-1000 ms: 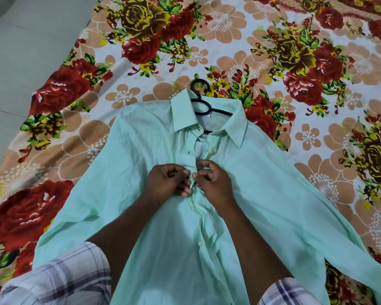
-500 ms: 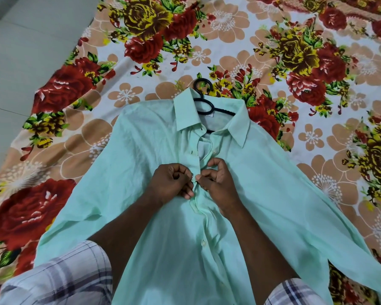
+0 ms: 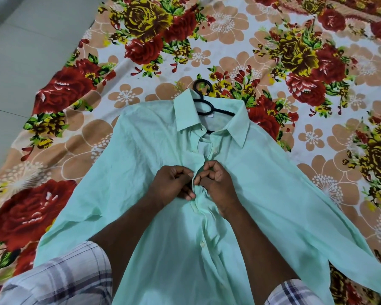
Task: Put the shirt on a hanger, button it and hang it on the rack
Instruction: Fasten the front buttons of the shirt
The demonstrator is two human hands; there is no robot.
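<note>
The mint-green shirt lies flat on the flowery bedsheet; the black hanger is already inside its collar; the left hand and right hand both pinch the shirt's front edges at one button; higher buttons look open; no rack shows; hanging comes last.

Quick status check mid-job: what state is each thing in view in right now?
shirt: lying flat, front up, on the hanger, sleeves spread, partly buttoned
collar: open, unbuttoned
hanger: inside the shirt, hook sticking out past the collar
left hand: pinching the placket
right hand: pinching the placket
bedsheet: spread out under the shirt
</note>
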